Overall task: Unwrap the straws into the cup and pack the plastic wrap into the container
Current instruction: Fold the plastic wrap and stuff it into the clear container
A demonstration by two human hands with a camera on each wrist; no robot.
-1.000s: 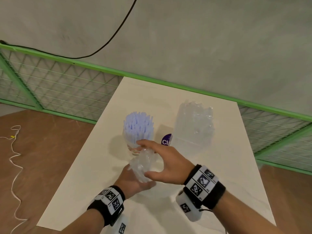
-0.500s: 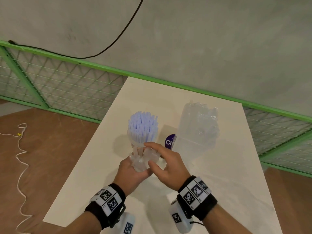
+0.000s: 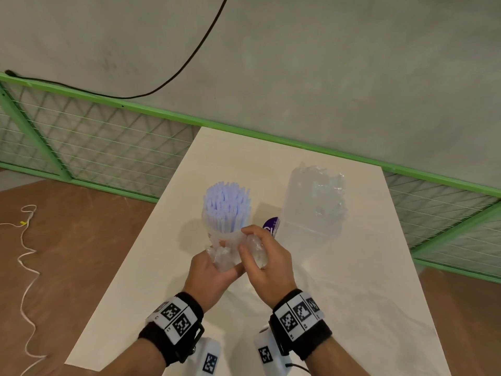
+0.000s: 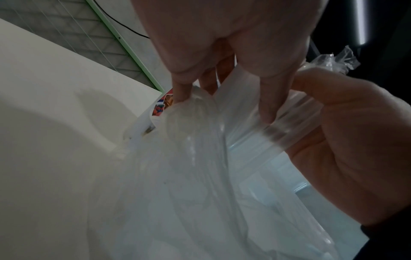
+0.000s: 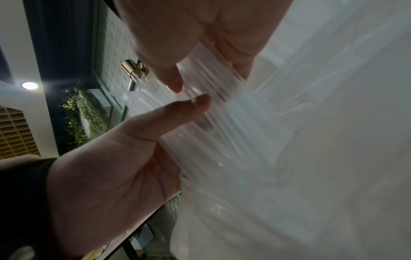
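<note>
A cup (image 3: 217, 234) packed with upright pale blue straws (image 3: 226, 204) stands mid-table. Right of it is a clear container (image 3: 315, 202) filled with crumpled plastic wrap. Just in front of the cup, both hands hold a wad of clear plastic wrap (image 3: 226, 257) (image 4: 200, 158) (image 5: 233, 132). My left hand (image 3: 214, 275) cups it from below, fingertips (image 4: 183, 93) pressing into the film. My right hand (image 3: 267, 260) grips it from the right, with fingers curled over the top. The wrist views show only ribbed, see-through film between palms and thumbs.
A small purple-labelled item (image 3: 272, 226) lies between cup and container. The white table (image 3: 352, 294) has a green-framed wire fence (image 3: 108, 142) behind and to the left. The brown floor (image 3: 67, 253) at left carries a white cord (image 3: 27, 267).
Both hands have closed in on the wrap and squeezed it into a tighter wad, nearer the base of the cup. The right fingers now curl further over it.
</note>
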